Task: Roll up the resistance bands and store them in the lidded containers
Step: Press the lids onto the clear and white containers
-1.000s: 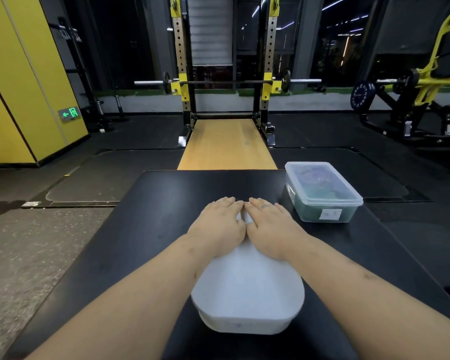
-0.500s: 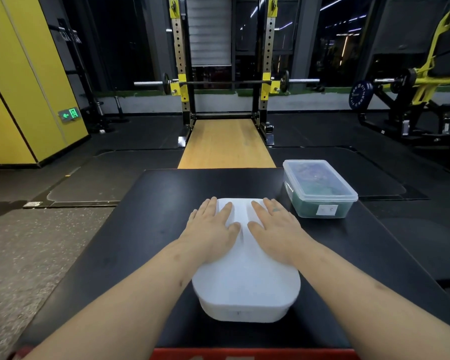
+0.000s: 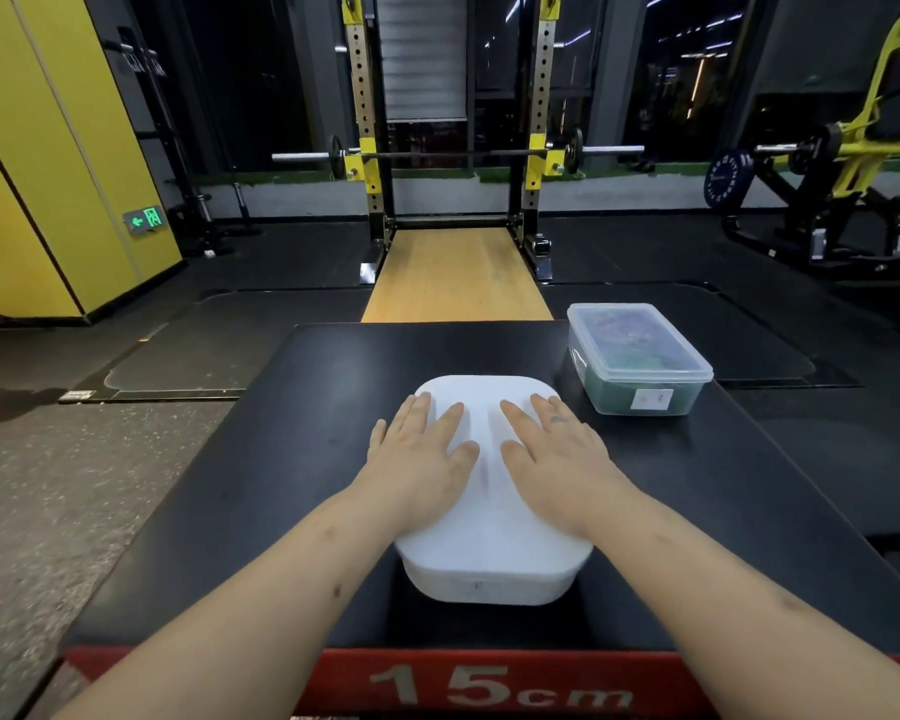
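The flat left hand (image 3: 422,459) and right hand (image 3: 552,459) now press wider apart on the white lid (image 3: 489,537), sealing it, with the full box (image 3: 687,394) at two o'clock.

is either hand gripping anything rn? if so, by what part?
Nothing is gripped. The left hand and the right hand lie flat, fingers straight, palms down on top of the white container lid.
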Demonstrator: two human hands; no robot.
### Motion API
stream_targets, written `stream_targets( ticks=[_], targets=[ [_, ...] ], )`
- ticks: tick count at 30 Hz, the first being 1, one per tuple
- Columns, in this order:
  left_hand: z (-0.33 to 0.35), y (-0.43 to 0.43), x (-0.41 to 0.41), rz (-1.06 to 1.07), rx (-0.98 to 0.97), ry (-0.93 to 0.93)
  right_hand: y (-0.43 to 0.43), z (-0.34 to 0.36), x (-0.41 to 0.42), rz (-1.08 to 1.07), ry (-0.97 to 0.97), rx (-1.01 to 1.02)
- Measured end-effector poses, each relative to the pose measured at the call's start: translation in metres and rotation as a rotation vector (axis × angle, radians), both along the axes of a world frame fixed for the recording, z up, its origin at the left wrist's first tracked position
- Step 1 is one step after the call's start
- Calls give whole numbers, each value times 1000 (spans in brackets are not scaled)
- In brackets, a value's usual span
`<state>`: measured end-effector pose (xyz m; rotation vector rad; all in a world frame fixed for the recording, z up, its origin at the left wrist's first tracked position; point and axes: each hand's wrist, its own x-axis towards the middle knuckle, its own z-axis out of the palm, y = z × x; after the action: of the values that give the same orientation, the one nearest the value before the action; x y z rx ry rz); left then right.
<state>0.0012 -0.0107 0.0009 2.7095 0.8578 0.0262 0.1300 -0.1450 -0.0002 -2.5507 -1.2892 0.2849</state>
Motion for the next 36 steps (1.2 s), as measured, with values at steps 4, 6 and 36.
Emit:
stream_targets(
  ticks=[4, 6, 36],
  targets=[
    [-6, -2, 1, -1, -7, -5, -2, -6, 0, -8, 13, 24],
    [-4, -2, 1, 14, -8, -16, -2, -6, -1, -12, 14, 28],
    [-4, -67, -51, 46, 126, -30, -41, 1, -68, -85, -112, 44]
  ],
)
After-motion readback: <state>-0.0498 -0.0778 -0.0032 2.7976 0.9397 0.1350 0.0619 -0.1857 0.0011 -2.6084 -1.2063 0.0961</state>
